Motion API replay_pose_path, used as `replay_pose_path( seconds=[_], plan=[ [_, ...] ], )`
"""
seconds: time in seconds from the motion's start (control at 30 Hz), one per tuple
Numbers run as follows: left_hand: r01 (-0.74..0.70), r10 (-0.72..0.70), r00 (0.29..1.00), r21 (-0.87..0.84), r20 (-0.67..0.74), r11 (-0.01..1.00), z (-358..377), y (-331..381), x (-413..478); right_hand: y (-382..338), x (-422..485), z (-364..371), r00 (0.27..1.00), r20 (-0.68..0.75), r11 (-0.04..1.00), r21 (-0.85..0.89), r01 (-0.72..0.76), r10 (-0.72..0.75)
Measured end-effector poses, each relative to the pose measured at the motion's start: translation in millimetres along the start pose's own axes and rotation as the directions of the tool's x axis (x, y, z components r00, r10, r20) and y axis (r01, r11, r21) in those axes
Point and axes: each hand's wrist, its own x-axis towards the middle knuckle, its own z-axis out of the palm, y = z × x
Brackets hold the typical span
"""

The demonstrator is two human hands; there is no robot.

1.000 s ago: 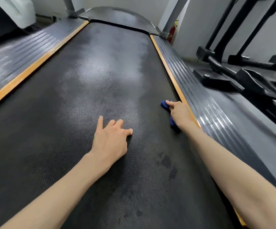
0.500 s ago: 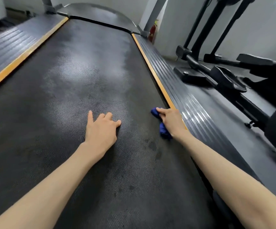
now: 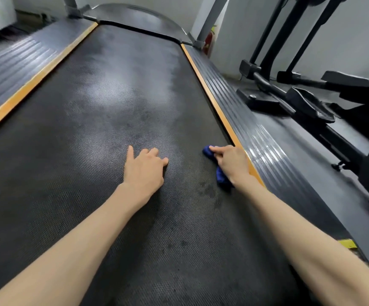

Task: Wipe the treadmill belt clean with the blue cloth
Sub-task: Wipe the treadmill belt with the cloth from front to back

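Note:
The black textured treadmill belt fills most of the view, with dull grey smears in its middle and dark spots near me. My right hand grips the bunched blue cloth and holds it down on the belt, close to the right orange strip. Most of the cloth is hidden under the hand. My left hand rests on the belt near its middle, fingers bent with the tips touching the surface, holding nothing.
Orange strips and ribbed grey side rails run along both sides of the belt. The motor hood and two grey uprights stand at the far end. A black elliptical machine stands on the floor to the right.
My right hand has drawn the blue cloth a little toward me along the right edge of the belt. My left hand has stayed planted. The camera has swung slightly.

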Motion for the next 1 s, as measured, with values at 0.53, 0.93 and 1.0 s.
replay_pose_path(
  seconds=[0.53,0.93,1.0],
  plan=[
    [-0.013,0.014,0.999,-0.017,0.044,1.000,-1,-2,-3,-27,-30,10,0.941,-0.085,0.916,0.217,0.339,-0.328],
    [-0.028,0.028,1.000,0.041,0.007,0.999,4,1,-8,-52,7,22,0.989,0.013,0.987,0.075,0.145,-0.146],
    [-0.033,0.035,0.999,0.072,-0.027,0.997,6,2,-9,-48,-16,12,0.973,0.025,0.960,0.166,0.223,-0.231]
  ],
)
